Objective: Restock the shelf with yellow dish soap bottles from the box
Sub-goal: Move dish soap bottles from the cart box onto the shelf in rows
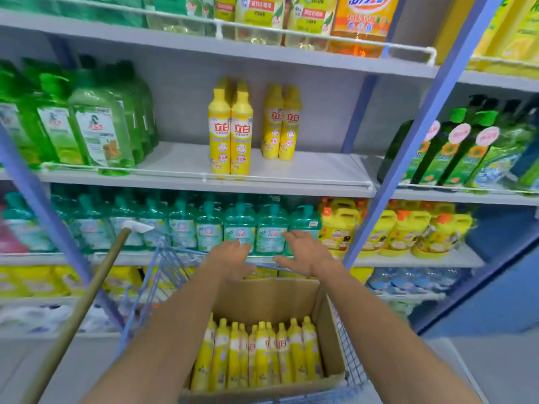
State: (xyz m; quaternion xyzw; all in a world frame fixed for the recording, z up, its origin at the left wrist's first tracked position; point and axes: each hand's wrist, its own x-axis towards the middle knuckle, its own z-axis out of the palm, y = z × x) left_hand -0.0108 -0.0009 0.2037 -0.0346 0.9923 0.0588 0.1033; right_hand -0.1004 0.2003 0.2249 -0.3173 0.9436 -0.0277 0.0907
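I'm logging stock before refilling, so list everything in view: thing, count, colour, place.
soap bottles: at least six, yellow, middle shelf, two groups
boxed bottles: about ten, yellow, in box
box: one, brown, in cart
cart: one, blue wire, below shelves
green bottles: several, middle shelf left
teal bottles: a row, shelf below
jugs: several, yellow, right of teal
stick: one, wooden, left
left hand: empty, above box
right hand: empty, above box
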